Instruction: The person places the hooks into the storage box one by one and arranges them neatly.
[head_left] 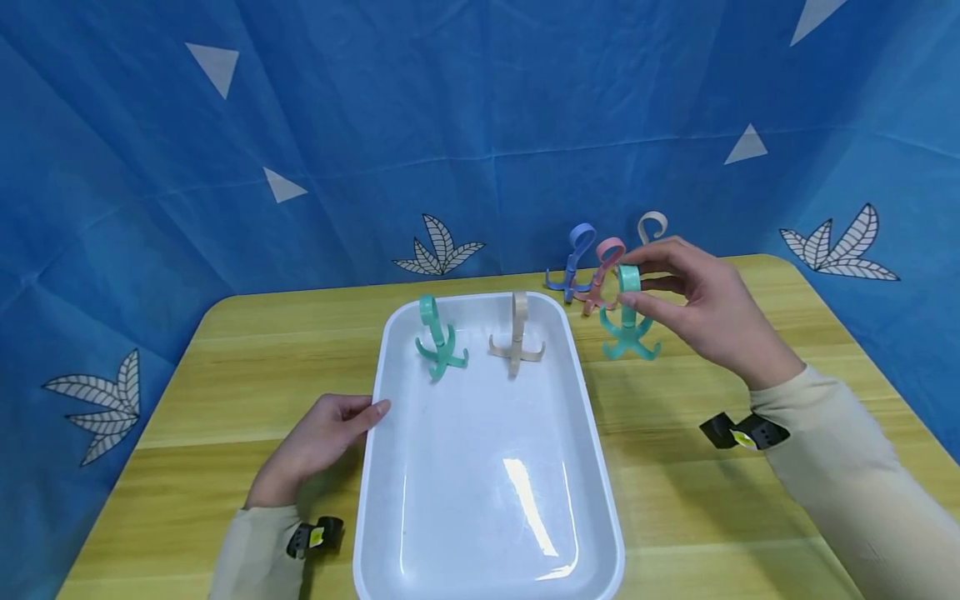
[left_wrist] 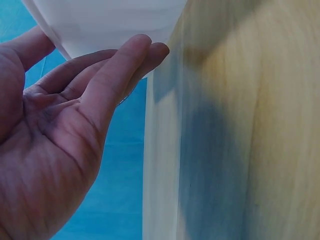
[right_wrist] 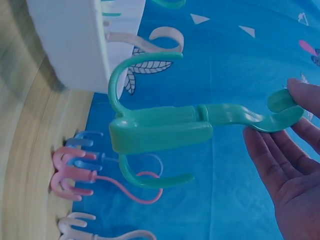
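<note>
My right hand (head_left: 701, 304) pinches the curved top of a green multi-prong hook (head_left: 628, 325), held up to the right of the white tray (head_left: 487, 500). In the right wrist view that green hook (right_wrist: 160, 127) hangs from the fingertips, its prongs pointing away from the hand. At the tray's left rim my left hand (head_left: 322, 437) holds the edge, thumb on top; the left wrist view shows the fingers (left_wrist: 107, 85) under the tray's outer side. Inside the tray's far end stand another green hook (head_left: 441, 350) and a beige hook (head_left: 517, 337).
Behind the right hand, near the table's back edge, stand a blue hook (head_left: 573, 267), a pink hook (head_left: 600, 279) and a beige hook (head_left: 652, 225), the last partly hidden. The wooden table (head_left: 285, 358) meets a blue curtain (head_left: 360, 108) at the back.
</note>
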